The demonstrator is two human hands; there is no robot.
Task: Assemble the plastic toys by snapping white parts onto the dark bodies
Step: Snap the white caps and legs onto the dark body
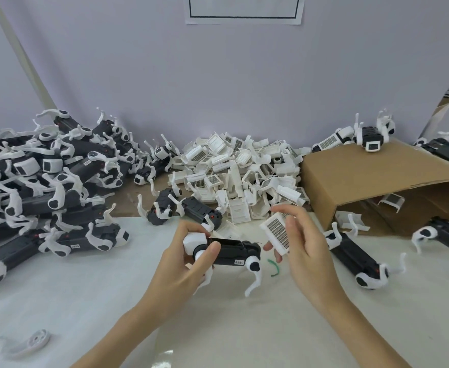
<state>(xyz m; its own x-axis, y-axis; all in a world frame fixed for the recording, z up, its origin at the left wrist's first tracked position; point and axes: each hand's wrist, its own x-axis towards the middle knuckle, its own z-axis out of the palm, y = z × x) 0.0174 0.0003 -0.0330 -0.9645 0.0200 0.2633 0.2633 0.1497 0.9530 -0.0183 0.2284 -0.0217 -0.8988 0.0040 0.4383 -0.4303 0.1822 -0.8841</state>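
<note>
- The left hand (pixel 191 258) grips a dark body (pixel 231 251) near its white head end, fingers and thumb curled round it, holding it roughly level above the tabletop (pixel 85 301). Held so, the flat top of the body faces up and stays free, which I judge is where the cover belongs.
- The right hand (pixel 300 251) pinches a white part (pixel 277 232), a cover with a gridded panel, by its edges. It sits just beside the body's far end, tilted and not yet touching it; gripping the rim keeps the fingers clear of the mating side.
- Straight ahead lies the pile of white parts (pixel 236 171), within easy reach of the right hand, so each new cover is a short pick.
- On the left, a heap of dark bodies (pixel 45 176) with white legs already on; I cannot tell whether these are waiting or finished.
- A tipped cardboard box (pixel 364 179) stands at right, a few toys on top and beside it.
- A loose white piece (pixel 29 341) lies near the front left edge, a small green scrap (pixel 274 267) below the hands.
</note>
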